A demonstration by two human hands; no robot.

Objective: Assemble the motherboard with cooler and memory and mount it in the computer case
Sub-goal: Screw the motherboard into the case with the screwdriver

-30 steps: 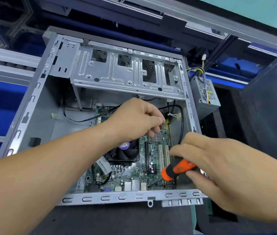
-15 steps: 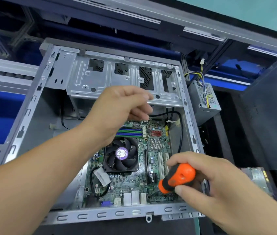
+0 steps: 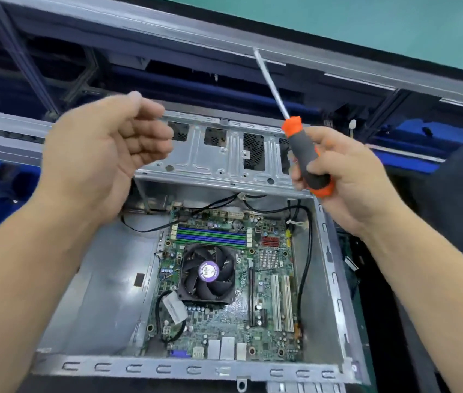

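We see the open computer case holding the motherboard, its cooler near centre. Above, our left hand hangs loosely cupped, empty; our right hand grips the screwdriver, shaft pointing far.

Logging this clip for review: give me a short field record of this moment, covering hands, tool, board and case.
left hand: raised above the case, fingers loosely curled, holding nothing
right hand: grips the screwdriver handle
screwdriver: orange and grey, shaft pointing up and away, off the board
board: lying flat inside the case
cooler: fan on the board, purple hub label
memory: slots beyond the fan; sticks fitted or not, cannot tell
case: open, side up, black cables inside
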